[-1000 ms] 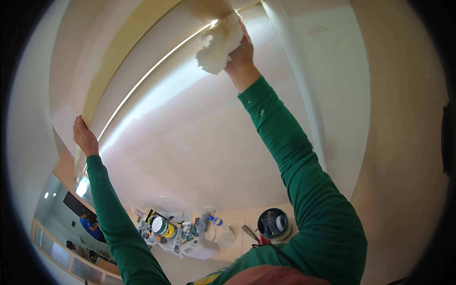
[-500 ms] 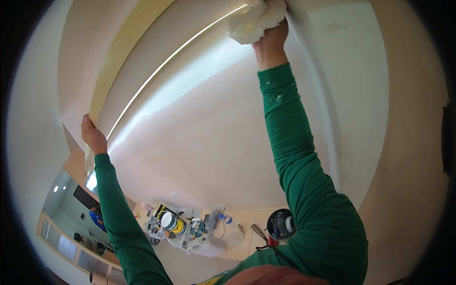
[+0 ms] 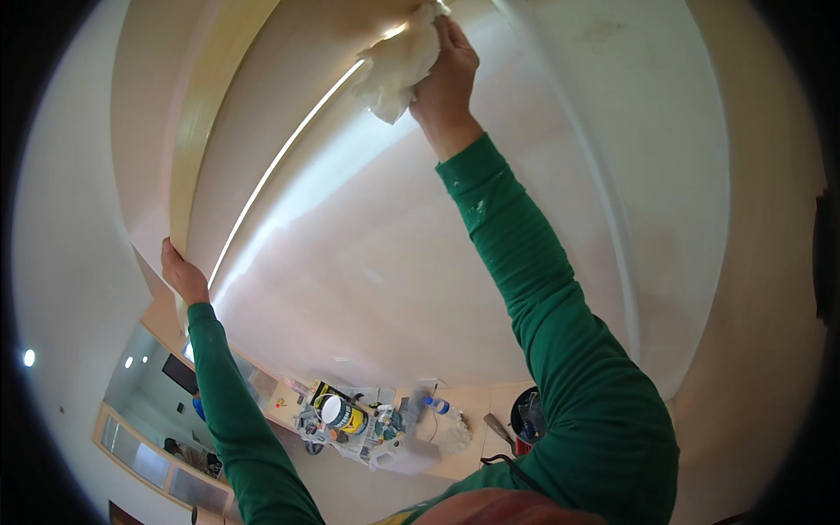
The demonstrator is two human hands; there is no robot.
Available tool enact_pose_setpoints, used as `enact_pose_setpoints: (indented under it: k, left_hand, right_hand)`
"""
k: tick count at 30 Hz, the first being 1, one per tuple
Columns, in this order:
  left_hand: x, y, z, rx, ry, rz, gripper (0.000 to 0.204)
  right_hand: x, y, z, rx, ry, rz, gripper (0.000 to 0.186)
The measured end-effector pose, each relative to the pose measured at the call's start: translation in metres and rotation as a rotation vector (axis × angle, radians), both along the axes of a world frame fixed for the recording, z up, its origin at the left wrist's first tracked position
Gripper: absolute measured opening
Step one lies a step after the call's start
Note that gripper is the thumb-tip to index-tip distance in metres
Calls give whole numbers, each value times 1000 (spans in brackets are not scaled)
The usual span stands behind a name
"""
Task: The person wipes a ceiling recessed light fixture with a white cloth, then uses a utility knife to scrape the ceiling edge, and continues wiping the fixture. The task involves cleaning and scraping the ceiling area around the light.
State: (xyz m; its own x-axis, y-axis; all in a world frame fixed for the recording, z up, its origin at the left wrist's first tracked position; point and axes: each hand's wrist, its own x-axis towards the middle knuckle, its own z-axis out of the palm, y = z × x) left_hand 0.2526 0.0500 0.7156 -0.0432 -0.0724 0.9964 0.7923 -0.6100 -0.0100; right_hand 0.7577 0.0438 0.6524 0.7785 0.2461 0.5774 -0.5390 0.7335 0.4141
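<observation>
My right hand (image 3: 448, 92) holds a crumpled off-white cloth (image 3: 394, 74) high up, against the recessed edge beside a glowing light strip (image 3: 284, 144); its fingers are wrapped round the cloth. At the left, my left hand (image 3: 184, 273) grips the edge of a long pale wooden board (image 3: 197, 131) that runs up beside the light strip. The broad pale pinkish panel (image 3: 420, 262) lies between my two green-sleeved arms.
Below is a wooden counter (image 3: 472, 464) with paint buckets (image 3: 344, 414), a white jug (image 3: 407, 451), a scraper (image 3: 497, 427) and a dark bucket (image 3: 528, 411). At lower left, a glazed partition (image 3: 131, 446) shows a room beyond, with part of a blue-clad person (image 3: 199, 405).
Compared with half a second ago, my right hand with the cloth has moved left and slightly down. My left hand sits lower and further right, as the view has shifted slightly.
</observation>
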Motion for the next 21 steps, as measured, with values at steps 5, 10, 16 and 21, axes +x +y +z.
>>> enact_pose_setpoints:
  k: [5,10,16,21]
  left_hand:
    - [9,-8,-1,-69,41,33,51]
    - [-6,-6,2,-69,75,57,52]
    - [3,0,1,-44,-40,-67,53]
    - [8,-2,2,-51,29,4,52]
  right_hand:
    - [33,-3,2,290,-69,105,37]
    - [28,-20,-4,225,-123,38,35]
    - [42,-11,-4,570,-387,191,31]
    - [19,-34,-4,185,-24,316,26]
